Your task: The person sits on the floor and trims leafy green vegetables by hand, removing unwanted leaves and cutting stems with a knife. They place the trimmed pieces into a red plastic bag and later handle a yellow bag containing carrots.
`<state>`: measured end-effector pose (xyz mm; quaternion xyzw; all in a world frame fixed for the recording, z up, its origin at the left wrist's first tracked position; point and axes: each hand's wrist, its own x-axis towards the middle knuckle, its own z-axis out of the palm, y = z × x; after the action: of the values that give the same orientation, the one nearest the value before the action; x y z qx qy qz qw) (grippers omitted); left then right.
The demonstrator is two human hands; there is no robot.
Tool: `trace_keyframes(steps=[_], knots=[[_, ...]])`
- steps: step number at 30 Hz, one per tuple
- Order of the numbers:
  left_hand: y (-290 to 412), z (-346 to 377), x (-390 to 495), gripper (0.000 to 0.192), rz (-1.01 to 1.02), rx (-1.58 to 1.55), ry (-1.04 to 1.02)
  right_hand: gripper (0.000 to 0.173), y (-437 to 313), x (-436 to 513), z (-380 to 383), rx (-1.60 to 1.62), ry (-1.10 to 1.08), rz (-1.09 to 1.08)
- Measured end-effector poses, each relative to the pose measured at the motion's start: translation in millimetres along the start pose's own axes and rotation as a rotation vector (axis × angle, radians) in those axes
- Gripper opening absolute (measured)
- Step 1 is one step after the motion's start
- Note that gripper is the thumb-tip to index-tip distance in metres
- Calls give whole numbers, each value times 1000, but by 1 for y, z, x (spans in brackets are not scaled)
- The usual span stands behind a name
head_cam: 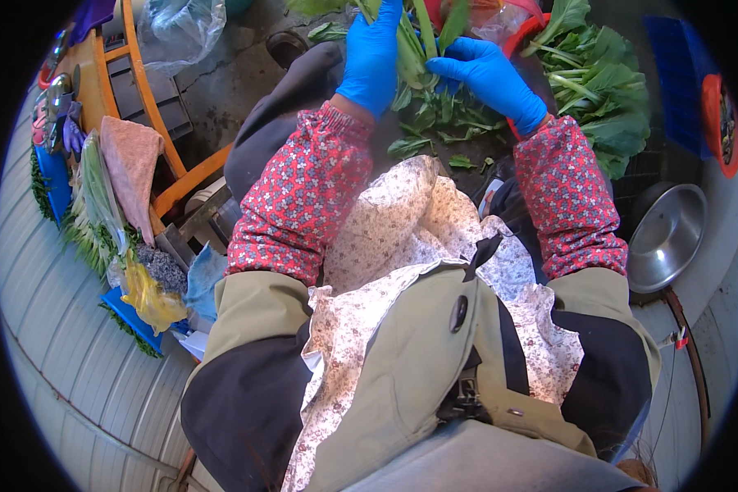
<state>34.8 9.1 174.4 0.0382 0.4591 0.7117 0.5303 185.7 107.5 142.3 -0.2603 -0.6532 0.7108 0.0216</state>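
Observation:
My left hand (372, 64), in a blue glove, grips a bunch of leafy greens (411, 58) by its pale green stalks. At the bunch's right side is my right hand (495, 77), gloved the same way, its thumb and fingers closing on a stalk near the base. The bunch's upper end runs out of the top of the picture. Below both hands, loose trimmed leaves (427, 117) lie scattered on the dark ground between my knees. A large heap of broad-leaved greens (596, 92) with pale stems lies right of my right hand.
An orange-red container rim (529, 31) shows behind my right hand. Farther right are a steel basin (670, 240), a blue plastic item (679, 86) and an orange-rimmed container (713, 126). To the left stand a wooden frame (154, 86), a pink towel (132, 160) and bagged scallion-like vegetables (98, 184).

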Motion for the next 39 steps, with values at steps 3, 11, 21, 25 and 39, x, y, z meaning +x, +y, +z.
trace_keyframes(steps=[3,11,21,25,39], knots=[[4,4,0,36,-9,-52,24,31,11,-3,-2,97,32,-65],[6,-26,12,30,127,53,209,32,19,-6,1,-400,-37,103],[-9,-24,13,26,-7,48,118,50,27,12,2,-79,191,-217],[-12,-27,17,21,-96,-84,1,37,26,21,1,214,260,-130],[12,-21,7,39,-108,-286,-113,31,64,25,-29,610,104,-60]])
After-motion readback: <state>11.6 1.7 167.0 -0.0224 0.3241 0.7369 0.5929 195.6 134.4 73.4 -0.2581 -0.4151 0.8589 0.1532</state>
